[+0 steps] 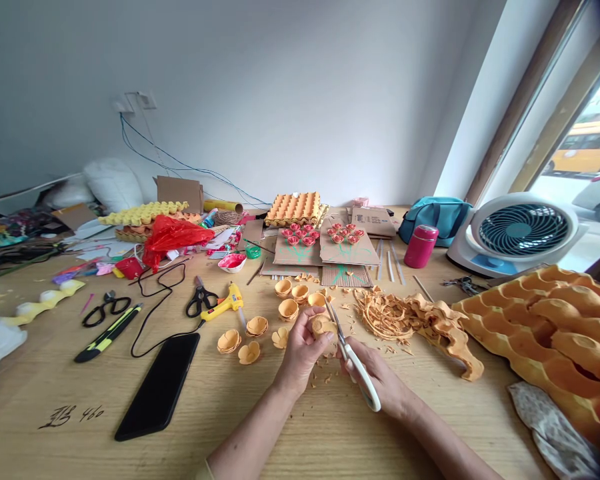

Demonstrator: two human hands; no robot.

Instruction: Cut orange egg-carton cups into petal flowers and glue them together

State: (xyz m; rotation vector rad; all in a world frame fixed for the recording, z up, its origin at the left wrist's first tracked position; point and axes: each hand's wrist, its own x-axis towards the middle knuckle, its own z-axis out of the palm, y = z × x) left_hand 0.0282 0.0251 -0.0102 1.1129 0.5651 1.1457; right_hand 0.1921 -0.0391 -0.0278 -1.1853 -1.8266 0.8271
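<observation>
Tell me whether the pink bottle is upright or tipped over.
Upright: the pink bottle stands with its base on the table and its lid at the top.

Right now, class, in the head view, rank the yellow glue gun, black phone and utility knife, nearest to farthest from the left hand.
1. Yellow glue gun, left of the left hand, slightly farther back.
2. Black phone, farther left, nearer the camera.
3. Utility knife, left of the phone.
</observation>
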